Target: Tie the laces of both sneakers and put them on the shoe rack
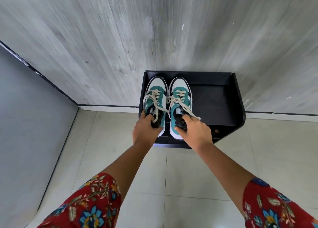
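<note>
Head view: a black shoe rack stands against a grey wood-grain wall, on a floor of pale tiles. Two teal-and-white sneakers sit side by side on the left part of the rack's top shelf, toes pointing to the wall and heels at the rack's front edge. The left sneaker lies nearest the rack's left side panel; the right sneaker is just beside it, toward the rack's middle. The right half of the shelf is bare dark board.

The cream laces on both shoes are tied in bows over the tongues, with loops and loose ends falling back toward the shoe openings.

The left hand grips the heel collar of the left sneaker, fingers curled down into the opening and thumb pressed on the outside of the heel. The right hand grips the right sneaker the same way, fingers hooked inside the collar, thumb outside on the heel.

Both forearms reach forward to the rack from red floral sleeves at the lower corners
</note>
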Available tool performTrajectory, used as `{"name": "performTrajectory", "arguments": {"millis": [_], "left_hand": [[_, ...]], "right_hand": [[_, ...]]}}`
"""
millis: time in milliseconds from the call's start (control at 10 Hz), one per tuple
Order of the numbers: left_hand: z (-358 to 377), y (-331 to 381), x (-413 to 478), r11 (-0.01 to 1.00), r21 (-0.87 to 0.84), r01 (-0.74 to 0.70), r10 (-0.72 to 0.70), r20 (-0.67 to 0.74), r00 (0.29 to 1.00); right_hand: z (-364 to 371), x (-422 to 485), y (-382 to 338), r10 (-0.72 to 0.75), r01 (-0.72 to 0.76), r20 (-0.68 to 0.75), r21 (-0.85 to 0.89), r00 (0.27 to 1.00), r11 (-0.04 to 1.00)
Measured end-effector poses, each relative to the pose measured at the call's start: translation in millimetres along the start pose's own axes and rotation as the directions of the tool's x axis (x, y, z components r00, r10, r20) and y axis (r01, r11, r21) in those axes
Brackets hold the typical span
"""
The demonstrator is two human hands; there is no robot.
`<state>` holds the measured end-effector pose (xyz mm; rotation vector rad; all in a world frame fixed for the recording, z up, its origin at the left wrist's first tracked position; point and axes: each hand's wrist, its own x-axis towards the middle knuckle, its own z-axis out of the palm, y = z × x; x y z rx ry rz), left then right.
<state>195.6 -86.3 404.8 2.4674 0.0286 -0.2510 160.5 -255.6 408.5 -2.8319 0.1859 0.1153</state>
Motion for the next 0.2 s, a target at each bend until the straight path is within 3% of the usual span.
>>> {"name": "performTrajectory", "arguments": {"millis": [100,200], "left_hand": [[-19.2,8.8,-10.6,0.995,-0.06,0.078,-0.078,0.006,0.997],[-43.6,18.4,-28.7,0.997,-0.068,0.048,-0.054,-0.098,0.994]], "right_hand": [[-22.6,-4.8,-5.9,0.045,-0.045,0.03,0.008,0.999,0.999],[-46.8,-17.0,-11.7,0.076,-0.075,-0.023,0.069,0.997,0.995]]}}
